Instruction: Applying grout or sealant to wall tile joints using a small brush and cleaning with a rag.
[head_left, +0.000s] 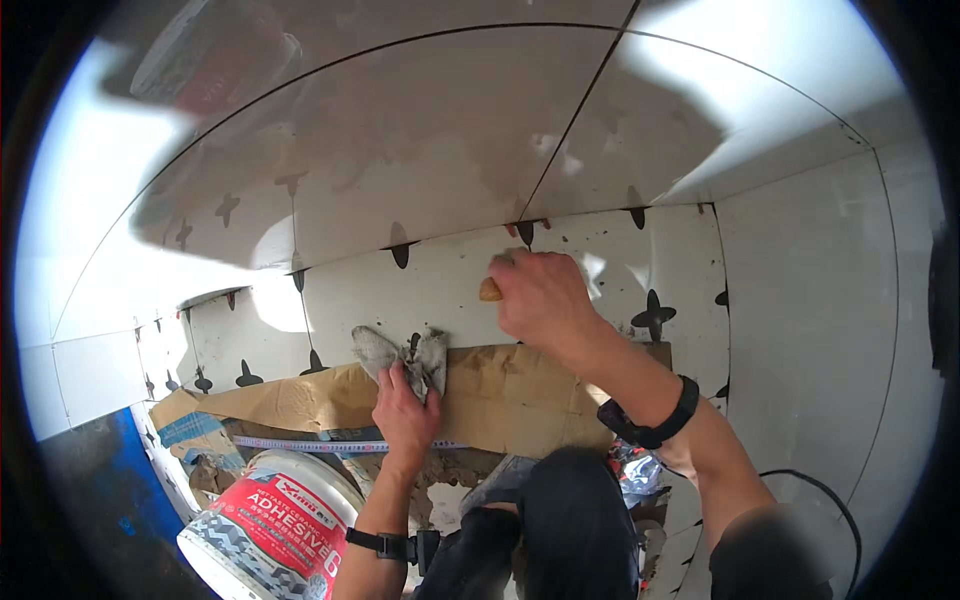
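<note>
My left hand (405,408) grips a crumpled, dirty grey rag (378,350) at the edge where pale floor tile meets a sheet of brown cardboard. My right hand (545,298) is wrapped round a tool with a wooden handle (490,290), whose rounded end pokes out on the left. It is over the tiled strip, close to the foot of the large glossy tiled wall (400,150). The tool's working end is hidden by my fingers, so its kind does not show. Dark cross-shaped tile spacers (654,314) sit in the joints around both hands.
The cardboard (520,395) lies in front of my knees. A white and red adhesive bucket (270,530) stands at the lower left, beside a measuring tape (330,444). On the right, a black cable (835,505) curves by the side wall (810,300). Crumbs are scattered along the tiles.
</note>
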